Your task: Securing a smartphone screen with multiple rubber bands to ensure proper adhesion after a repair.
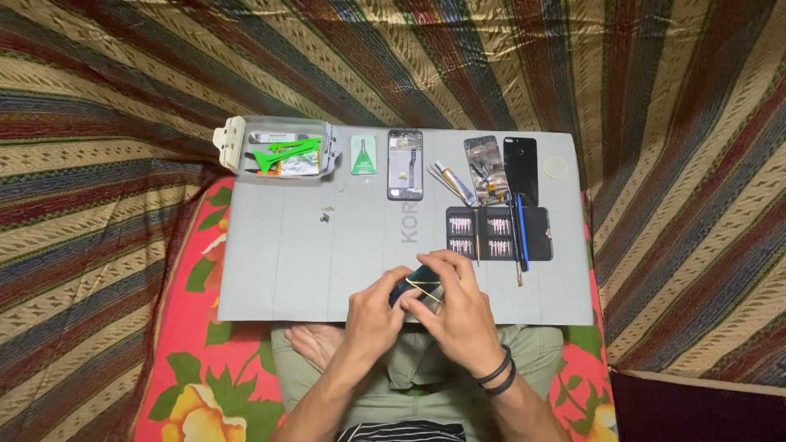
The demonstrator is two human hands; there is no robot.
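Hands meet at the near edge of the grey mat [311, 270]: our left hand [372, 315] and right hand [460, 315] both close around a small dark device [413, 282]. Loose screws [327, 215] beyond our left hand could scatter if the mat gets nudged.

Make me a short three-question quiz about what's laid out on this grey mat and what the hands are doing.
1. True or false: both hands hold one small dark object.
2. What lies farthest left on the grey mat? A) clear plastic box B) black screwdriver-bit case C) open phone frame
3. Which wrist wears the dark bands?

Key: 1 true. 2 A. 3 the right wrist.
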